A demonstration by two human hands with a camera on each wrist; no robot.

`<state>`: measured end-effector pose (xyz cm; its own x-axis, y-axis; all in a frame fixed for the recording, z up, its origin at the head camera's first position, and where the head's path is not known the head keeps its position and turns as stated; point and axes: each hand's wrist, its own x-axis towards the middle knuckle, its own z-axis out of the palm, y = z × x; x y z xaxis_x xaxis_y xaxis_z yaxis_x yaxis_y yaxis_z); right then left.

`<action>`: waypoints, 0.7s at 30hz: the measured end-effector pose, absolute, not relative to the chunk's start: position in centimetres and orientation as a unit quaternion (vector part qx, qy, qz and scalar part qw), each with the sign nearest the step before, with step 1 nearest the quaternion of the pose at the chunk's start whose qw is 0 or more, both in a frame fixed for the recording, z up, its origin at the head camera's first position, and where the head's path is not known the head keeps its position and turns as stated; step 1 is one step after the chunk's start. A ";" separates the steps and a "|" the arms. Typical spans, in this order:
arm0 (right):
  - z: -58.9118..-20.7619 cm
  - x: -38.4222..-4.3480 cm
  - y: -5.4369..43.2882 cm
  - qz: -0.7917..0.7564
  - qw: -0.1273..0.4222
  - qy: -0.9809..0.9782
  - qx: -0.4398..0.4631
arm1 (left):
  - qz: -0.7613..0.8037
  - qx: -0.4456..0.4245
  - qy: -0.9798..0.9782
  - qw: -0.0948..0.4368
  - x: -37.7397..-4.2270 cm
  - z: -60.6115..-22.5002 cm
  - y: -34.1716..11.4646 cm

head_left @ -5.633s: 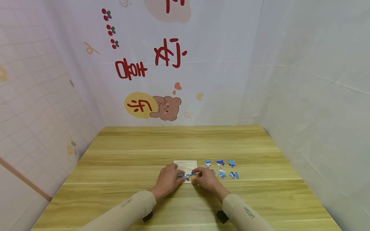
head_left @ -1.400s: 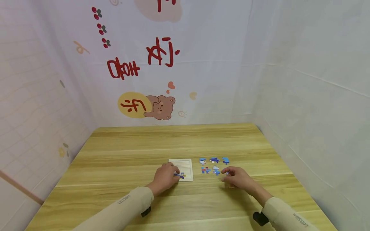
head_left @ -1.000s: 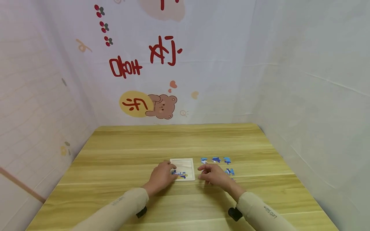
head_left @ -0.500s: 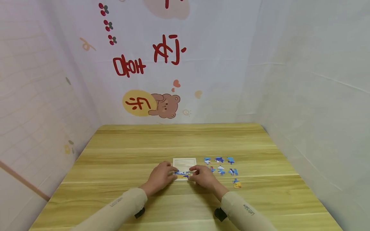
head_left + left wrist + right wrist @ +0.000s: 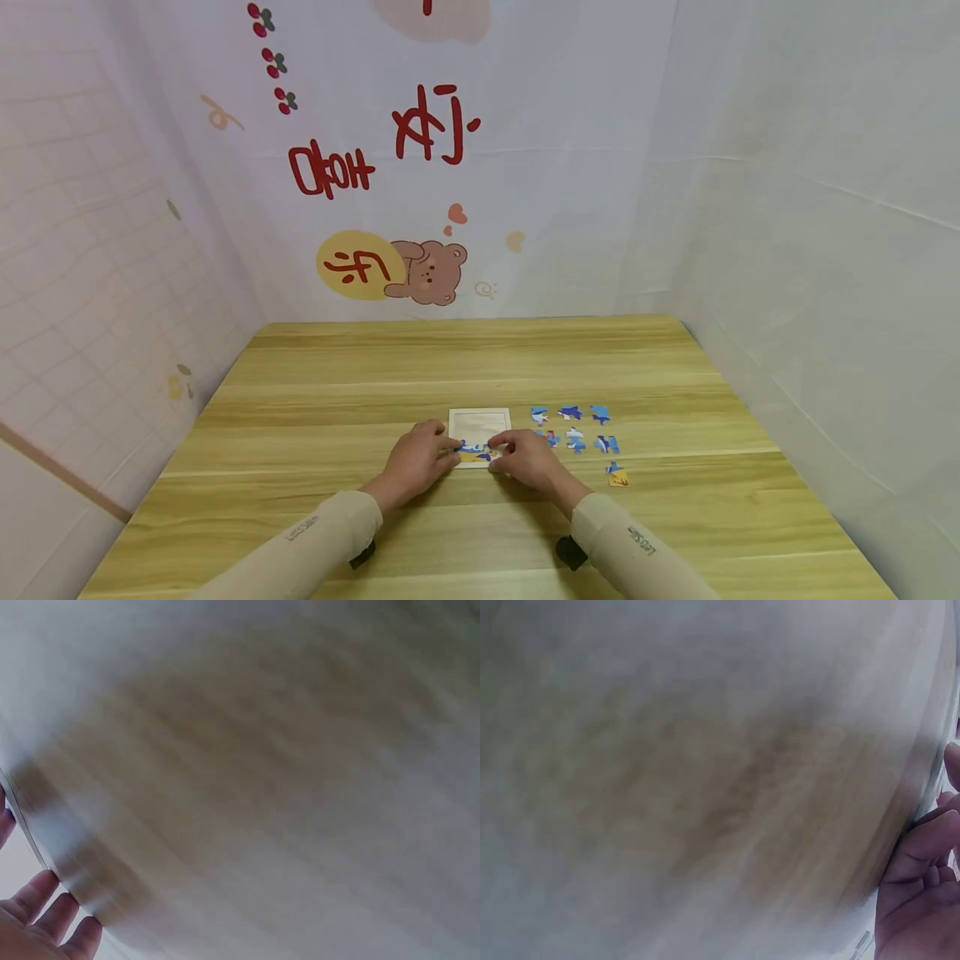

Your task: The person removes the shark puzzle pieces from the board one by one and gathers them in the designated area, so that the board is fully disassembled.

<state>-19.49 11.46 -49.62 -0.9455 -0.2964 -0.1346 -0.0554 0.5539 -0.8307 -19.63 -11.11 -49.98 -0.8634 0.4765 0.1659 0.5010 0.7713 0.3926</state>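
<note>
A shallow white puzzle frame (image 5: 480, 413) lies on the wooden table, with blue, white and yellow pieces along its near side. My left hand (image 5: 416, 461) rests at the frame's left side, its thumb and forefinger touching the pieces there. From the right, the curled thumb and forefinger of my right hand (image 5: 528, 458) pinch a blue-and-yellow puzzle piece (image 5: 484, 455) at the right end of that row. Its exact outline is partly covered by the fingers. Only the fingers (image 5: 56, 919) show in the left wrist view, and curled fingers (image 5: 922, 844) in the right wrist view.
To the right lie loose puzzle pieces: a far row including a blue dolphin-coloured piece (image 5: 571, 412), a middle row with a blue-and-white piece (image 5: 574, 440), and one blue-and-yellow piece (image 5: 617, 475) nearer. My right forearm crosses the table (image 5: 465, 358) below them. Pale fabric walls surround it.
My right hand has come left from the loose pieces to the frame. A blue-and-yellow piece now lies at the near right, where none showed in the earliest frame. My left hand stays beside the frame.
</note>
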 end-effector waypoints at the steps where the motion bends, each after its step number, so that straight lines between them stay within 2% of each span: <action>1: -49.6 -19.5 11.4 -0.464 0.131 0.870 -0.100 | -0.215 -0.262 -0.940 0.032 -19.6 -50.0 -11.1; 5: -49.6 -19.5 11.2 -0.474 0.126 0.867 -0.092 | -0.216 -0.266 -0.939 0.036 -19.6 -50.0 -11.1; 15: -49.7 -19.4 10.6 -0.483 0.074 0.867 -0.099 | -0.218 -0.270 -0.937 0.038 -19.7 -50.4 -11.1; 21: -49.9 -19.7 10.5 -0.493 0.073 0.861 -0.105 | -0.216 -0.270 -0.937 0.042 -19.6 -50.2 -11.1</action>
